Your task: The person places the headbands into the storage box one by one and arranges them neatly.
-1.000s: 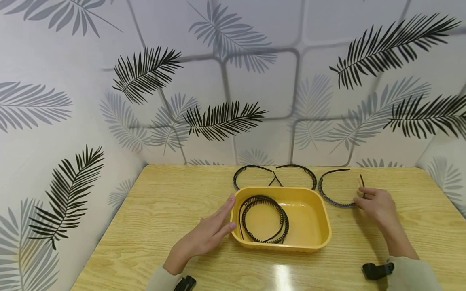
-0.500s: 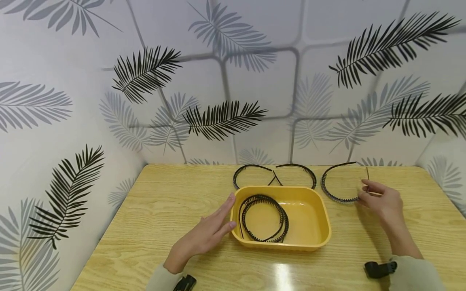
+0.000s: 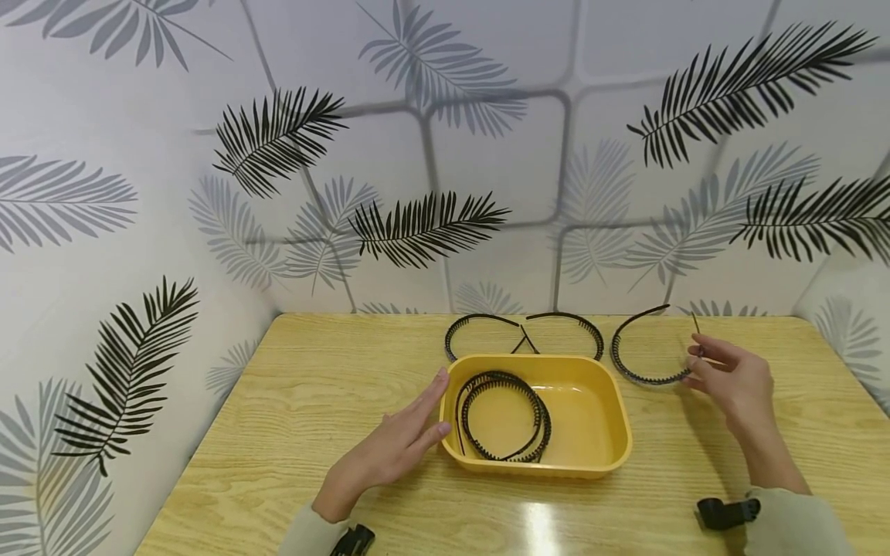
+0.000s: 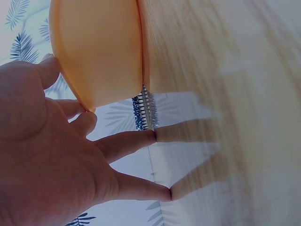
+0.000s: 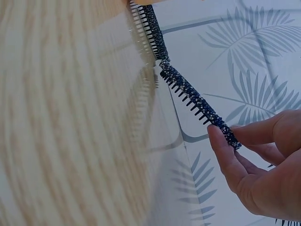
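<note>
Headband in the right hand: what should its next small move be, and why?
Probably carry the headband leftward over the yellow tray. The right hand already pinches it beside the tray, the left hand touches the tray's left side, and similar headbands lie in its left part, leaving bare floor on the right.

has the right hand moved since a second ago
Yes: in the head view, the right hand is slightly farther right of the yellow tray, which stayed put.
</note>
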The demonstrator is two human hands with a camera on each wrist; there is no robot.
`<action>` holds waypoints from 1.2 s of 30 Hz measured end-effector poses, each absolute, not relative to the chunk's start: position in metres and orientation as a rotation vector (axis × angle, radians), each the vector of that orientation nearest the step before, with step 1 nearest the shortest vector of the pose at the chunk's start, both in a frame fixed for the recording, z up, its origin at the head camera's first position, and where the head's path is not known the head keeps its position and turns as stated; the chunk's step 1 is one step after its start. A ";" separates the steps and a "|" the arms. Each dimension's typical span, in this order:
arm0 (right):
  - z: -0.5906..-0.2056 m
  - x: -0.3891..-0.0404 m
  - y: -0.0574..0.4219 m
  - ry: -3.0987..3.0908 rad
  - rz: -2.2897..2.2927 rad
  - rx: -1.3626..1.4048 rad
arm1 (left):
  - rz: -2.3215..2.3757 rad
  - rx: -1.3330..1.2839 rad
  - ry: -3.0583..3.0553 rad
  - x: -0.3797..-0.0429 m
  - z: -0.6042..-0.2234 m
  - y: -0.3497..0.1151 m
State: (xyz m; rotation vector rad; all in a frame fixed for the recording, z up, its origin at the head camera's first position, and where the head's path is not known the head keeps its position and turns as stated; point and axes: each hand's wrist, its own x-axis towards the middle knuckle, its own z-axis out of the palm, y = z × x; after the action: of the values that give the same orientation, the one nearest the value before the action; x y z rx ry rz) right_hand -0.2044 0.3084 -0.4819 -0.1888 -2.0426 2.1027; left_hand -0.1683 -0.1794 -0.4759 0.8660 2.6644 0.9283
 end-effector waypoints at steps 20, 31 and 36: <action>-0.463 -0.201 0.298 -1.910 2.139 -0.067 | 0.918 0.870 2.677 -0.169 -0.480 -0.180; -0.461 -0.201 0.289 -1.977 2.090 -0.003 | 0.930 0.844 2.665 -0.168 -0.477 -0.179; -0.459 -0.202 0.283 -1.977 2.098 0.045 | 0.931 0.862 2.667 -0.169 -0.478 -0.179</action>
State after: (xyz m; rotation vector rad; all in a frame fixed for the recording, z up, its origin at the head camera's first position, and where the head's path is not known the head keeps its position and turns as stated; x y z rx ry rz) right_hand -0.2017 0.2830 -0.4594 0.0451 -1.9772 2.0983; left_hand -0.1691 -0.1793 -0.4784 0.8621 2.6670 0.9306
